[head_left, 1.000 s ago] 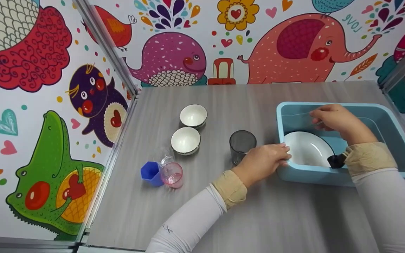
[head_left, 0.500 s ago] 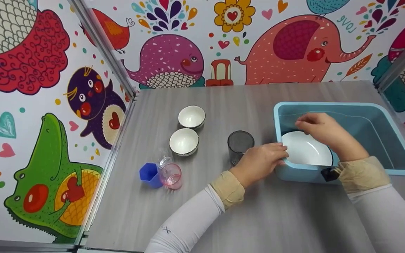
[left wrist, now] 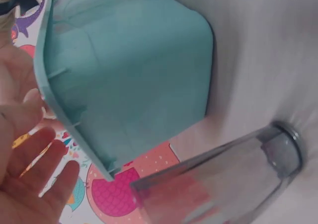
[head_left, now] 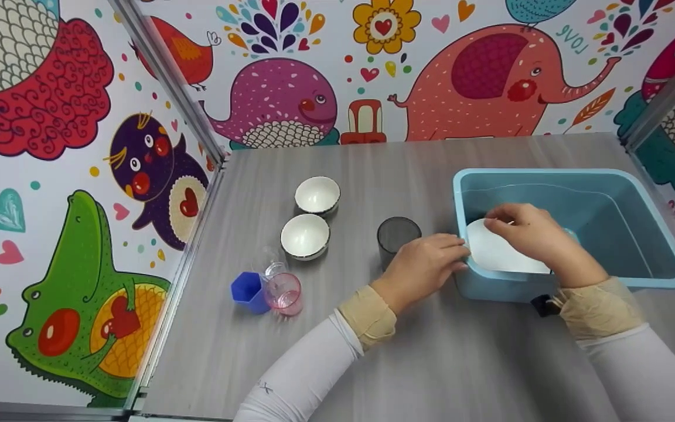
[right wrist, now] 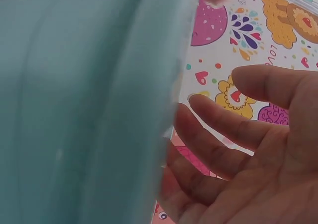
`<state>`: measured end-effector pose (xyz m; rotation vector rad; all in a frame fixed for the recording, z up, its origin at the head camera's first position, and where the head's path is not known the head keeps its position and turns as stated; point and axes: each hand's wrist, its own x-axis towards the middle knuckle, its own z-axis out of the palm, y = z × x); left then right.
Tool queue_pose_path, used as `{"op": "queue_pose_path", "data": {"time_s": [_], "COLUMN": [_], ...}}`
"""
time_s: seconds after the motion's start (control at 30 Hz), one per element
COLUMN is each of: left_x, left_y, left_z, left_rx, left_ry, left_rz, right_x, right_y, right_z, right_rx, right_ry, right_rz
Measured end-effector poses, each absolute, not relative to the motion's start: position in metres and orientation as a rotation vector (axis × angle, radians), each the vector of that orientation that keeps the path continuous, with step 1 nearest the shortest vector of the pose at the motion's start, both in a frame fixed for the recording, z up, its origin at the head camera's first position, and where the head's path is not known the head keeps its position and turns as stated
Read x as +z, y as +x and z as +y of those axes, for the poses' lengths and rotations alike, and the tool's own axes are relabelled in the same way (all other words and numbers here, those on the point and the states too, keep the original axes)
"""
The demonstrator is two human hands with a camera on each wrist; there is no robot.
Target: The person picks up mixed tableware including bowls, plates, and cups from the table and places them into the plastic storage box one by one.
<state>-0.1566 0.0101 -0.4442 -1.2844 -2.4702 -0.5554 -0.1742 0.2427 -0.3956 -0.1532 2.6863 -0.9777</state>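
My left hand (head_left: pixel 425 264) is at the near left corner of the light blue plastic tub (head_left: pixel 572 281), its fingertips touching the rim. In the left wrist view its fingers (left wrist: pixel 35 154) are spread beside the rim. My right hand (head_left: pixel 531 234) hovers inside the tub, above a white plate (head_left: pixel 501 255) at the left end, partly covering it. The right wrist view shows that hand (right wrist: pixel 248 149) with loosely bent fingers and nothing between thumb and fingers. A tinted grey glass (head_left: pixel 397 237) stands just left of the tub, close to my left hand.
Two white bowls (head_left: pixel 317 195) stand one behind the other left of the glass. Further left and nearer are a blue hexagonal cup (head_left: pixel 249 291), a pink clear cup (head_left: pixel 283 291) and a colourless clear one (head_left: pixel 270 262). Cartoon-printed walls (head_left: pixel 372 88) border the grey table (head_left: pixel 408 363).
My right hand has moved left and nearer within the tub, until it is over the plate. My left hand stays at the rim corner. The head view has shifted slightly.
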Motion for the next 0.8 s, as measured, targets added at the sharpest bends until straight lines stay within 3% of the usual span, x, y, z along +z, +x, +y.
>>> {"op": "queue_pose_path", "data": {"time_s": [0.47,0.8], "left_x": [-0.442,-0.458], "left_y": [-0.170,-0.181], "left_z": [-0.025,-0.052], "left_rx": [-0.641,-0.640], "left_ry": [-1.056,-0.749], "left_rz": [-2.476,-2.563], "right_x": [-0.397,-0.400], "right_y": [-0.164,-0.160], "right_z": [0.235,0.229], "right_rx": [-0.982,-1.003], "right_ry": [-0.243,-0.284], "right_rz": [2.716,2.744]}}
